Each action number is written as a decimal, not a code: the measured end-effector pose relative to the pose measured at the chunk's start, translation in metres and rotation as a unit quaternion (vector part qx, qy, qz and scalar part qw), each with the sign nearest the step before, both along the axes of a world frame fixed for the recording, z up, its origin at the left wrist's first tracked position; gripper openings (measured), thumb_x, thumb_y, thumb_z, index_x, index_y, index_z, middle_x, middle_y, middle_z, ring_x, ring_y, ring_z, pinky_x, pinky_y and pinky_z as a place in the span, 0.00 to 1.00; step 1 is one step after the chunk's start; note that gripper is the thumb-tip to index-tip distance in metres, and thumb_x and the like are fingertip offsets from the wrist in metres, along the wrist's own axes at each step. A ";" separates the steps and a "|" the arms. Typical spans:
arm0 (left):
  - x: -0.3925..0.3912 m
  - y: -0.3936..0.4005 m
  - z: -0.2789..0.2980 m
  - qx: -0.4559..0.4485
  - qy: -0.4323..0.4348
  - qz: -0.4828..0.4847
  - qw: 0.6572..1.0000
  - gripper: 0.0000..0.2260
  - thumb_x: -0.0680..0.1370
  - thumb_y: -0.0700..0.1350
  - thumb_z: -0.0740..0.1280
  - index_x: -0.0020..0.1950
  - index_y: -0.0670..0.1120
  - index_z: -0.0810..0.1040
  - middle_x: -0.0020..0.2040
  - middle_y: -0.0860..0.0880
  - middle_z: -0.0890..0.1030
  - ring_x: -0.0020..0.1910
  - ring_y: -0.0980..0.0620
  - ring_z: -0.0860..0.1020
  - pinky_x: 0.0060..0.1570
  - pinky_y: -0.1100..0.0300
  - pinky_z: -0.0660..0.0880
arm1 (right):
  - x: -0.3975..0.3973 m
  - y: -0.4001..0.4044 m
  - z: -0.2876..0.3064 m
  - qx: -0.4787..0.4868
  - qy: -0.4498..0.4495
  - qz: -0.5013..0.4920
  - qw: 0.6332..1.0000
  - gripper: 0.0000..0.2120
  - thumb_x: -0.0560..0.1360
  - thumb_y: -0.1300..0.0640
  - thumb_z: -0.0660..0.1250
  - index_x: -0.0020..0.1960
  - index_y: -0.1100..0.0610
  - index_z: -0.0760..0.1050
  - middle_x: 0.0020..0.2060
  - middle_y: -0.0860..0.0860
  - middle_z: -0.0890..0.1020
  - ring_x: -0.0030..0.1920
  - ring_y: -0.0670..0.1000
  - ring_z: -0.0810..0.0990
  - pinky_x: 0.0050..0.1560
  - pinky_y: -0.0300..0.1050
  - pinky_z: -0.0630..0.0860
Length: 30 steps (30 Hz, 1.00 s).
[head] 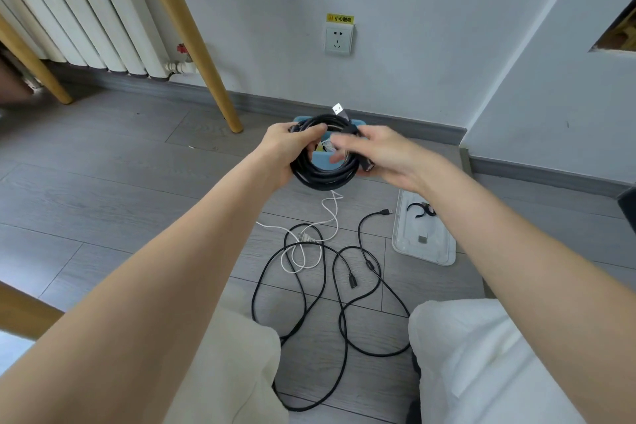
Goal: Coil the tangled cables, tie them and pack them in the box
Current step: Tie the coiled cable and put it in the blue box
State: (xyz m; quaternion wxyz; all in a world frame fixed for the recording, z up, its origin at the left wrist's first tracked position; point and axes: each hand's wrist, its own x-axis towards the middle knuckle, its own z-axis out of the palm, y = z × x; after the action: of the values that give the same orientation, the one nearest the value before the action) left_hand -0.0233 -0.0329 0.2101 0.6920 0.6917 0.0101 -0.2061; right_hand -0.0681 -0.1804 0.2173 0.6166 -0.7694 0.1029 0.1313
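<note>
You hold a coiled black cable [323, 162] up in front of you, above the blue box [325, 167] that sits on the floor by the wall. Left hand [289, 151] grips the coil's left side, fingers [309, 134] curled round the bundled loops. Right hand [385, 155] is blurred at the coil's right; it seems to pinch the cable end near the far connector [366, 163], but exact finger pose can't be told. A silver USB plug [338, 109] sticks up just beyond your fingers.

Step in hand, by the look of it: coiling done on this one, tying next. That calls for keeping the left grip firm so the loops don't spring, & fetching a tie, prob. the black strap [418, 210] lying in the clear lid [425, 237] below your right wrist.

Nearer you than the fingers: a thin white cable [309, 227] & slack black cables [303, 286], rubbery, round, looped over grey wood-grain floor [137, 182].
</note>
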 end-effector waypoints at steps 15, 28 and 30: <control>0.006 0.013 0.019 -0.020 0.072 -0.199 0.977 0.10 0.74 0.49 0.67 0.49 0.44 0.79 0.39 0.49 0.82 0.35 0.55 0.80 0.42 0.63 0.77 | 0.000 -0.012 0.017 -0.110 -0.078 0.088 0.987 0.05 0.79 0.59 0.60 0.45 0.55 0.73 0.32 0.49 0.75 0.29 0.42 0.69 0.28 0.36 0.63; -0.015 0.007 0.021 0.087 0.042 -0.170 0.981 0.12 0.74 0.52 0.69 0.45 0.43 0.79 0.36 0.50 0.76 0.31 0.57 0.69 0.33 0.66 0.68 | -0.013 0.001 0.017 -0.164 -0.084 0.098 0.978 0.10 0.75 0.62 0.66 0.55 0.62 0.69 0.35 0.52 0.77 0.32 0.44 0.72 0.32 0.40 0.64; -0.017 0.006 0.021 0.097 0.022 -0.168 0.981 0.10 0.74 0.51 0.70 0.45 0.44 0.79 0.36 0.50 0.73 0.31 0.57 0.68 0.31 0.67 0.68 | -0.014 0.002 0.017 -0.156 -0.085 0.100 0.979 0.11 0.75 0.60 0.67 0.54 0.60 0.68 0.33 0.50 0.78 0.29 0.41 0.72 0.29 0.37 0.64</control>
State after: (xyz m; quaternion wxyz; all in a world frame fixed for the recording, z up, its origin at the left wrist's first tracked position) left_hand -0.0404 -0.0269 0.2315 0.5768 0.7426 -0.0714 -0.3327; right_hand -0.0824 -0.1788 0.2341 0.4790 -0.8710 -0.0081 0.1091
